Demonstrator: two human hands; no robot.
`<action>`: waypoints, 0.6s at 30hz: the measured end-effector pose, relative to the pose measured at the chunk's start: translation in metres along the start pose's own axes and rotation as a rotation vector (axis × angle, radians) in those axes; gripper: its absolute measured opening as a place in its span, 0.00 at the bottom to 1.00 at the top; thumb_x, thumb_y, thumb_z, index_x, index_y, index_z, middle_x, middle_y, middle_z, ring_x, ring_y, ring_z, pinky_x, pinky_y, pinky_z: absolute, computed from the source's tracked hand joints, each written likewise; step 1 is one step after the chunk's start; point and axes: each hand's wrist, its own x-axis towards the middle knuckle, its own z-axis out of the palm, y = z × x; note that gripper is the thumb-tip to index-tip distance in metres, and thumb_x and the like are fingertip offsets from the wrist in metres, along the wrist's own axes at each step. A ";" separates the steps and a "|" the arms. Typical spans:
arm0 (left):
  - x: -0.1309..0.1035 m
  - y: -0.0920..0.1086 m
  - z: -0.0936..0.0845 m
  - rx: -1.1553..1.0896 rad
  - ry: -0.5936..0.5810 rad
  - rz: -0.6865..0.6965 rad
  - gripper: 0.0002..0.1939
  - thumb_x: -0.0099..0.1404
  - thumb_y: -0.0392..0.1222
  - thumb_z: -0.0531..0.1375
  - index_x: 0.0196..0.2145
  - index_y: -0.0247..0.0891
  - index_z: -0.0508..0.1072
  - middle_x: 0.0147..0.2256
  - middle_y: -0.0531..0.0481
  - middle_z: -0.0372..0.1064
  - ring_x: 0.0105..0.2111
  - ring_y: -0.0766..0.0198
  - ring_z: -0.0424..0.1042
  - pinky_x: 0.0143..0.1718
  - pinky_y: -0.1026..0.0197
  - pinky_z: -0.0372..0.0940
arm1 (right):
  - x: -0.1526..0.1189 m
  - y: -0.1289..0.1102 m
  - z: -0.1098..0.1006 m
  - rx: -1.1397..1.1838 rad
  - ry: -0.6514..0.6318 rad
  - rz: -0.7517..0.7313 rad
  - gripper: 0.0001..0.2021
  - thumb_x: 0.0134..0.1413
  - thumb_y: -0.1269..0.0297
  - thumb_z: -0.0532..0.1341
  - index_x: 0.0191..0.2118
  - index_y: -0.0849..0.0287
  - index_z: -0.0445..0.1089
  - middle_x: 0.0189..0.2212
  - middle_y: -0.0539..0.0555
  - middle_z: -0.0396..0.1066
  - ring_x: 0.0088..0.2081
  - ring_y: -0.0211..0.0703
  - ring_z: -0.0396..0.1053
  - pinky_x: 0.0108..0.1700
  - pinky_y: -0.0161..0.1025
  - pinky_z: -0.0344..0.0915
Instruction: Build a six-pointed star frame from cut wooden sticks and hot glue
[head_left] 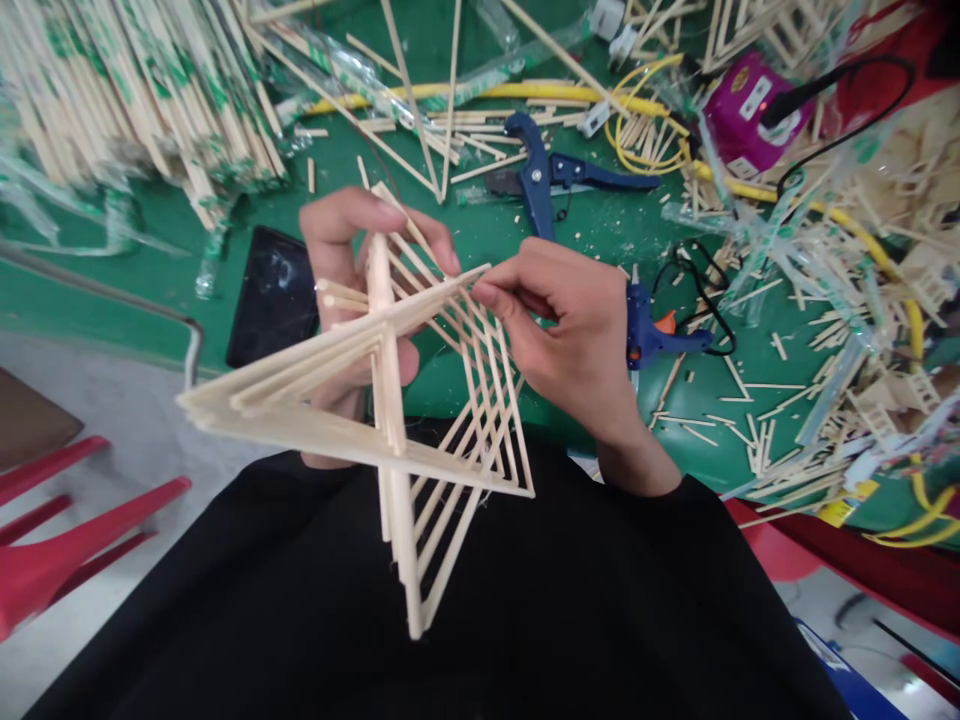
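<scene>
A star-shaped frame of stacked thin wooden sticks [394, 390] is held up over the table's front edge and my lap. My left hand [337, 250] grips its far side, fingers wrapped round the sticks, some hidden behind them. At the frame's right corner my right hand [562, 330] pinches a stick end between thumb and forefinger. A blue glue gun [660, 335] lies just right of my right hand. Beyond my hands is a blue-handled cutter [536, 175]. A dark phone-like slab [274, 295] lies left of my left hand.
Bundles of wrapped sticks [142, 90] fill the back left of the green table [120, 310]. A purple power socket [750, 110], a yellow cable [480, 92] and many loose stick pieces [780, 440] lie at the back and right. A red stool [82, 540] stands at the left.
</scene>
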 end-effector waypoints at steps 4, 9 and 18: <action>0.001 -0.005 -0.007 0.005 -0.102 0.059 0.26 0.60 0.50 0.72 0.52 0.43 0.69 0.44 0.49 0.74 0.32 0.73 0.70 0.36 0.70 0.70 | 0.001 -0.004 -0.004 0.105 0.038 0.007 0.09 0.65 0.68 0.59 0.31 0.54 0.69 0.25 0.48 0.65 0.29 0.38 0.63 0.32 0.40 0.65; 0.001 -0.007 -0.007 0.006 -0.074 0.047 0.24 0.61 0.49 0.71 0.50 0.43 0.67 0.44 0.51 0.74 0.34 0.72 0.73 0.37 0.69 0.73 | -0.002 -0.003 -0.002 0.426 -0.004 -0.025 0.10 0.69 0.59 0.52 0.36 0.51 0.66 0.40 0.55 0.71 0.45 0.46 0.71 0.49 0.49 0.73; 0.010 -0.021 -0.022 0.024 0.017 0.125 0.37 0.53 0.63 0.72 0.46 0.39 0.60 0.34 0.53 0.72 0.22 0.74 0.69 0.18 0.76 0.60 | -0.006 0.009 -0.011 0.381 0.017 0.110 0.12 0.69 0.51 0.54 0.35 0.50 0.63 0.23 0.45 0.60 0.19 0.34 0.54 0.22 0.38 0.58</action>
